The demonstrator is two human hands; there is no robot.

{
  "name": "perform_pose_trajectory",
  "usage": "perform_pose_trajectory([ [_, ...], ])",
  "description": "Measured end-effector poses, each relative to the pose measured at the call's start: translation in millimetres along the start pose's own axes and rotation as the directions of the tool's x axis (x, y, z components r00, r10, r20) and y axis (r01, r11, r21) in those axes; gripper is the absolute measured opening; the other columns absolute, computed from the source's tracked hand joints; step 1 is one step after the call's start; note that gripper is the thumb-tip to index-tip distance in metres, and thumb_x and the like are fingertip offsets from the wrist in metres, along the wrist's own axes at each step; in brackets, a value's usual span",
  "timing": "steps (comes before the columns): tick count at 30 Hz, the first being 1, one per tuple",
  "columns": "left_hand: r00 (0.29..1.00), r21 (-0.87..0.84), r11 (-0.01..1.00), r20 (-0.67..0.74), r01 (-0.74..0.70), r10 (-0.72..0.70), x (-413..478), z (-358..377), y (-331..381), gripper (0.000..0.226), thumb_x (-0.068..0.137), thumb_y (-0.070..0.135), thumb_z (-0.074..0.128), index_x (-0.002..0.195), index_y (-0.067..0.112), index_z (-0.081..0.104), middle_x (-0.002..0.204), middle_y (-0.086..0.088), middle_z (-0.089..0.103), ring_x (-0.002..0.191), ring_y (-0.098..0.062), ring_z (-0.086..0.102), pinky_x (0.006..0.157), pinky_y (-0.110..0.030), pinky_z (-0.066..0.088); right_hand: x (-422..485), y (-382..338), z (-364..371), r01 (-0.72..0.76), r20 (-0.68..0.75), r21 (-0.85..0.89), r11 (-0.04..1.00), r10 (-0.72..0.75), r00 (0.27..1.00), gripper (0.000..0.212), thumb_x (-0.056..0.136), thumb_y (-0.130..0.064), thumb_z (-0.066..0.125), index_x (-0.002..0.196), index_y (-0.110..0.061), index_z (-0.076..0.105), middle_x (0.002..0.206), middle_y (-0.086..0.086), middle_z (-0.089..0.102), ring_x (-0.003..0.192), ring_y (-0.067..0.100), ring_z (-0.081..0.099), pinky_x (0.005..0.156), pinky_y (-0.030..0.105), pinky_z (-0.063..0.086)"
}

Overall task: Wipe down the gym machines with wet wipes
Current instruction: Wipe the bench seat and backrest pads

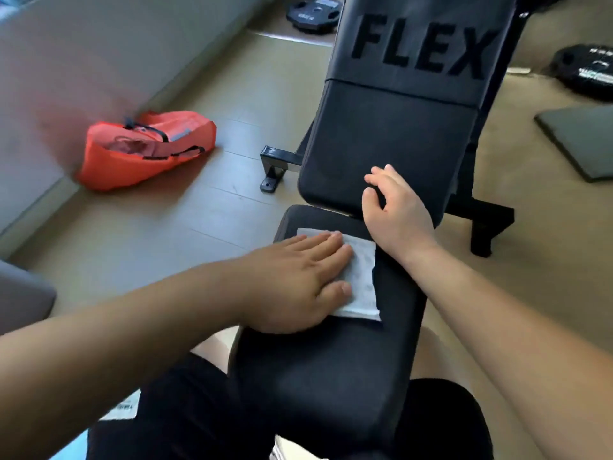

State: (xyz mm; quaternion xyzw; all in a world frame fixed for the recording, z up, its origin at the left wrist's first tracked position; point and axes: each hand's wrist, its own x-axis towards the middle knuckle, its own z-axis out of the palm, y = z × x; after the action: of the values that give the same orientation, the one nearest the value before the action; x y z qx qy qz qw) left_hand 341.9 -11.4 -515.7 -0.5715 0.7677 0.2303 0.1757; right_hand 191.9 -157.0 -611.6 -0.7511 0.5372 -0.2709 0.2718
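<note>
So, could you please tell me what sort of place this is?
Most likely a small gym or home workout room: a padded adjustable bench marked FLEX, weight plates on the floor, and a dark exercise mat.

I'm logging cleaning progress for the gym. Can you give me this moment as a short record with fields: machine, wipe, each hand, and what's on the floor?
machine: black FLEX weight bench, backrest inclined, person astride the seat pad
wet wipe: white, spread flat on the seat pad's far end
left hand: flat on the wipe, fingers straight, pressing it
right hand: rests on the backrest's lower edge, loosely curled, holding nothing
floor: orange bag to the left; weight plates beyond the bench; grey mat to the right
</note>
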Motion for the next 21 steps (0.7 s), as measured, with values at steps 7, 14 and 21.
perform_pose_trajectory([
  [7, 0.997, -0.023, 0.998, -0.043, 0.062, -0.063, -46.9, 13.9, 40.4, 0.068, 0.106, 0.058, 0.010, 0.163, 0.028, -0.009, 0.170, 0.008, -0.017, 0.153, -0.002, -0.021, 0.126, -0.028, -0.010, -9.1, -0.9, -3.0, 0.049, 0.237, -0.116, 0.992, -0.021, 0.971, 0.054, 0.110, -0.034, 0.033, 0.159, -0.010, 0.035, 0.172, 0.003, 0.018, 0.160, 0.018, 0.004, 0.128, 0.033, 0.006],
  [14, 0.980, -0.022, 0.981, -0.055, 0.191, -0.192, -33.6, 7.0, 34.0, 0.068, 0.107, 0.056, 0.016, 0.165, 0.024, 0.003, 0.172, 0.002, -0.006, 0.157, -0.009, -0.011, 0.127, -0.030, -0.004, -10.3, 0.4, -6.1, -0.010, 0.133, -0.004, 1.000, 0.010, 0.991, 0.048, 0.109, -0.030, 0.037, 0.152, -0.013, 0.048, 0.165, -0.001, 0.036, 0.157, 0.011, 0.018, 0.122, 0.027, 0.017],
  [21, 0.997, -0.039, 0.996, -0.002, 0.081, -0.081, -12.9, 8.9, 55.4, 0.069, 0.107, 0.056, 0.016, 0.164, 0.024, -0.004, 0.172, -0.001, -0.012, 0.157, -0.013, -0.015, 0.128, -0.037, -0.005, -27.8, 7.6, -35.3, -0.057, 0.004, 0.220, 0.974, 0.058, 0.998, 0.042, 0.107, -0.029, 0.043, 0.146, -0.019, 0.054, 0.149, -0.006, 0.056, 0.140, 0.011, 0.047, 0.117, 0.026, 0.033],
])
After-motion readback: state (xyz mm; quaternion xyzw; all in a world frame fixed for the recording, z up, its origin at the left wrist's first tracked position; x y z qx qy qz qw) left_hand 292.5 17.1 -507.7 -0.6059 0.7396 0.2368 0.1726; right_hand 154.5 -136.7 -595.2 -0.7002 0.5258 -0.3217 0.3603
